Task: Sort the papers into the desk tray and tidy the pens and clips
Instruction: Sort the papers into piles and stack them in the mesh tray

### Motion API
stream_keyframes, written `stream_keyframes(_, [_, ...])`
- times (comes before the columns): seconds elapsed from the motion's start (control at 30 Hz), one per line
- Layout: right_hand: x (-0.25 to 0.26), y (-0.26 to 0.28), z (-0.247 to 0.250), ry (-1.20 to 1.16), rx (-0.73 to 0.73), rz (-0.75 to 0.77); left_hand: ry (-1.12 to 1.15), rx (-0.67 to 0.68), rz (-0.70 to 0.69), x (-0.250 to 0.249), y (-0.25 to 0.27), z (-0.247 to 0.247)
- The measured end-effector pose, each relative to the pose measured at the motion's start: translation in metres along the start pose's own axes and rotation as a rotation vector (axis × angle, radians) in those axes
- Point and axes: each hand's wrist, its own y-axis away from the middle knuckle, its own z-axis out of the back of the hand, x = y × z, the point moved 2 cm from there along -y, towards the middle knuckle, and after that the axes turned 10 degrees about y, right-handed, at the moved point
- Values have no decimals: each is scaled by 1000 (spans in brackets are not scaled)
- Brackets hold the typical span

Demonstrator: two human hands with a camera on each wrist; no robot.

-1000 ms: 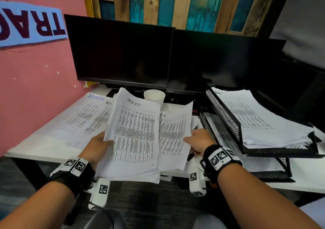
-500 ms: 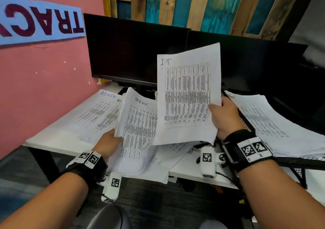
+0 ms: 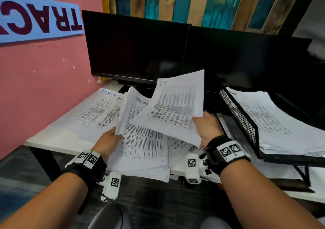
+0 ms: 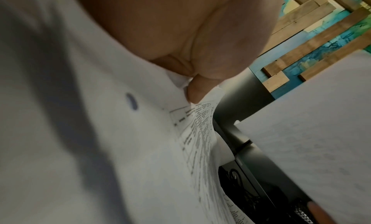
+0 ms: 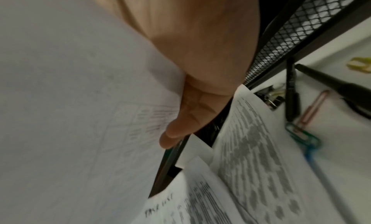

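Moved: your right hand (image 3: 205, 128) has tipped the I.T. sheet (image 3: 175, 109) down from upright; it now hangs slanted just left of the desk tray (image 3: 246, 128).
Right hand: it pinches the I.T. sheet by its right edge, thumb on top and fingers (image 5: 180, 129) under it.
Left hand: your left hand (image 3: 109, 141) grips the task list stack (image 3: 142, 141) by its left edge, further left of the tray.
Done: the tray's top shelf already has a thick pile of papers (image 3: 274, 119).
Papers left: the ADMIN sheets (image 3: 98, 112) lie flat, far left of the tray. You probably need to put away both held lots and these too.
Pens and clips left: black pens (image 5: 292, 90) and paper clips (image 5: 307, 111) lie loose beside the tray's foot.
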Motion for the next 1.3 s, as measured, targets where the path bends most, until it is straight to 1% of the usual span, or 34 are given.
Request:
stream_keyframes(0.1, [-23, 4, -18, 161, 77, -14, 35, -27, 10, -2, 0, 3])
stream_keyframes(0.17, [-36, 10, -31, 267, 130, -17, 86, -40, 69, -2, -1, 8])
stream_keyframes(0.2, [-41, 13, -38, 306, 142, -4, 119, -22, 107, -3, 0, 9])
stream_keyframes(0.27, [-50, 13, -51, 362, 183, 27, 131, 53, 105, -5, 2, 9])
stream_keyframes(0.33, [-51, 15, -60, 407, 260, 68, 54, 141, 57, -6, 4, 6])
stream_keyframes(0.37, [-47, 16, -62, 411, 275, 87, 6, 168, 20, -6, 4, 5])
stream_keyframes(0.4, [-43, 15, -61, 403, 254, 98, -39, 166, 1, -3, 0, 5])
stream_keyframes(0.43, [-40, 10, -59, 384, 192, 111, -66, 155, -24, -2, -1, 5])
stream_keyframes(0.47, [-38, 3, -54, 351, 93, 101, -74, 126, -33, 0, -4, 6])
stream_keyframes(0.53, [-35, -13, -38, 263, -127, 16, -35, 71, -41, 4, -6, 7])
stream_keyframes(0.57, [-36, -22, -29, 226, -200, -37, -27, 54, -54, 6, -8, 7])
stream_keyframes(0.63, [-39, -34, -12, 175, -249, -138, -45, 26, -69, 12, -13, 8])
stream_keyframes(0.73, [-39, -42, 1, 103, -190, -229, -60, 23, -71, 15, -19, 8])
stream_keyframes(0.8, [-39, -43, 3, 85, -162, -245, -54, 22, -65, 15, -19, 8])
stream_keyframes(0.97, [-45, -43, -6, 115, -147, -210, -82, 23, -77, 14, -18, 7])
stream_keyframes(1.07, [-51, -43, -14, 216, -88, -186, -79, 23, -83, 14, -18, 7])
stream_keyframes(1.13, [-54, -42, -17, 241, -50, -147, -70, 24, -83, 14, -17, 7])
stream_keyframes(1.23, [-54, -38, -15, 275, -30, -84, -52, 25, -84, 13, -14, 7])
stream_keyframes(1.3, [-55, -35, -16, 356, -17, -64, -37, 25, -82, 12, -12, 5])
